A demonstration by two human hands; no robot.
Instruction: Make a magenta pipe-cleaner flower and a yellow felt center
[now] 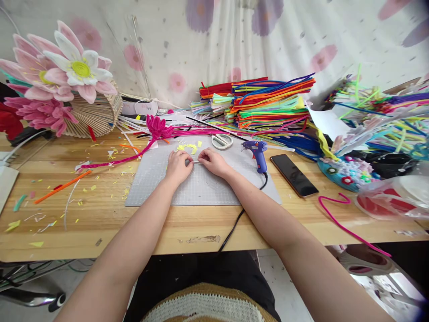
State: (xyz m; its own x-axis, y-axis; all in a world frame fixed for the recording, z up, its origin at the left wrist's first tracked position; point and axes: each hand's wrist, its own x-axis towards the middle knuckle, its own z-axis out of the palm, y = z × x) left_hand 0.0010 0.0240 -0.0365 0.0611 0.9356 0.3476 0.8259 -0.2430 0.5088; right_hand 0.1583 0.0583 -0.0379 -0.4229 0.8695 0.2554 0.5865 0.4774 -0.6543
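Note:
Over the grey cutting mat [204, 192], my left hand [178, 167] and my right hand [214, 162] are close together, fingers pinched. A short, thin pale strip [196, 162] spans the gap between my fingertips, with an end in each hand; its exact kind is too small to tell. Small yellow scraps [189, 147] lie on the mat just beyond my left hand. White-handled scissors [222, 141] rest behind my right hand. Toward the back left, a magenta pipe-cleaner flower [158, 128] with a long fuzzy stem lies across the mat's corner.
A blue glue gun [258, 154] stands on the mat's right, its black cord running to the table's front edge. Beside it lies a phone [293, 175]. Bundled pipe cleaners [271, 103] are piled behind. A basket [97, 112] with fuzzy flowers stands left; scraps litter the wood.

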